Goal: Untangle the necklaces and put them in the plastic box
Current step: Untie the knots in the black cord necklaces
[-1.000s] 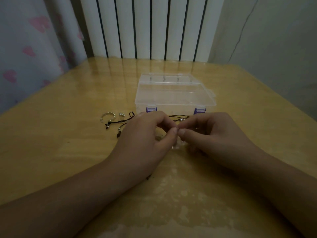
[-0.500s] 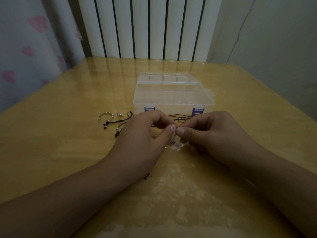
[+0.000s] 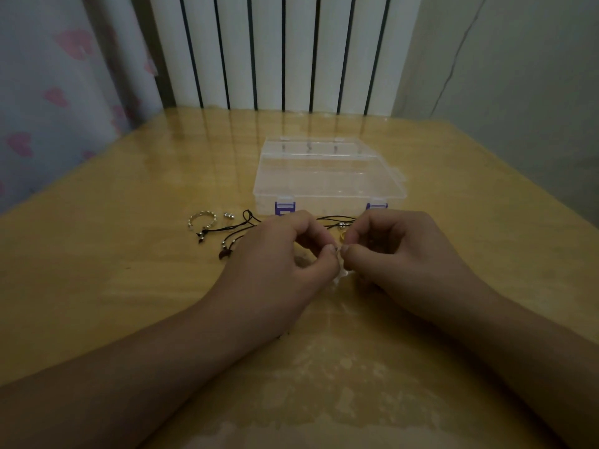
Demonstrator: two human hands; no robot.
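Note:
A clear plastic box (image 3: pixel 327 179) with purple latches sits closed on the wooden table just beyond my hands. My left hand (image 3: pixel 278 264) and my right hand (image 3: pixel 398 251) meet fingertip to fingertip over the table, both pinching a thin, pale necklace chain (image 3: pixel 340 275) that hangs between them. Black cord necklaces (image 3: pixel 233 228) with dark pendants and beads trail out to the left of my left hand, and another loop of black cord (image 3: pixel 335 220) shows between my hands near the box. Much of the tangle is hidden under my fingers.
A silver twisted ring (image 3: pixel 201 219) and a small silver piece (image 3: pixel 229 216) lie left of the cords. The table (image 3: pixel 97 286) meets a white radiator at the back, a curtain at the left and a wall at the right.
My fingertips have stayed pinched together on the chain, shifting only slightly. The view has drifted a little; nothing on the table has moved.

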